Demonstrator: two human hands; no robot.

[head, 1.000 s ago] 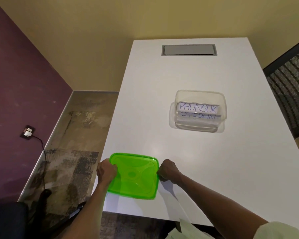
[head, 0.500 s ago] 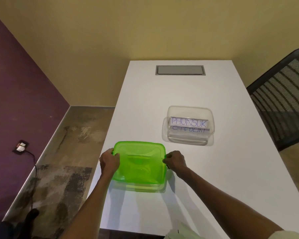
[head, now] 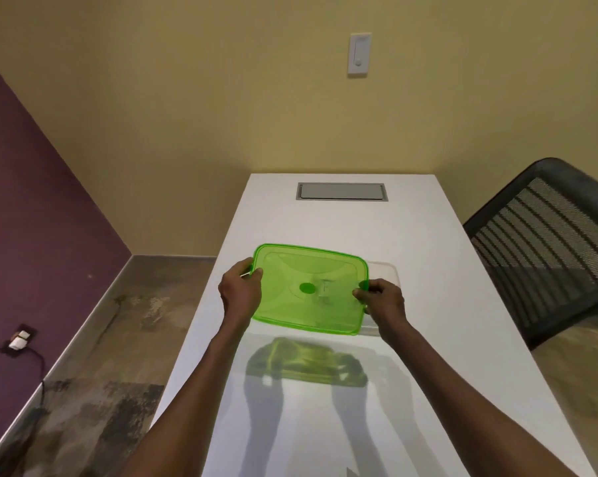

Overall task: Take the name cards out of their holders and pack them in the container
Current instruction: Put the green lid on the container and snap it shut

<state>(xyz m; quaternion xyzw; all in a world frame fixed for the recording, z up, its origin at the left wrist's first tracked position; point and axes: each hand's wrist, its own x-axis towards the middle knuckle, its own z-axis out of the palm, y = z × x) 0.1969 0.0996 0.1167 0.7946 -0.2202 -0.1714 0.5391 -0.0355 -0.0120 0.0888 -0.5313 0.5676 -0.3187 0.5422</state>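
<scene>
While both hands held it off the white table (head: 428, 356), green lid (head: 309, 290) sat tilted over clear container (head: 389, 271), left hand (head: 239, 294) pinched left edge, right hand (head: 382, 299) pinched right edge, no writing legible through lid.

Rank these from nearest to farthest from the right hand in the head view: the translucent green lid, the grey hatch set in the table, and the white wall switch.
1. Translucent green lid: gripped by the right hand.
2. Grey hatch: at the table's far end.
3. White wall switch: on the wall beyond.
</scene>
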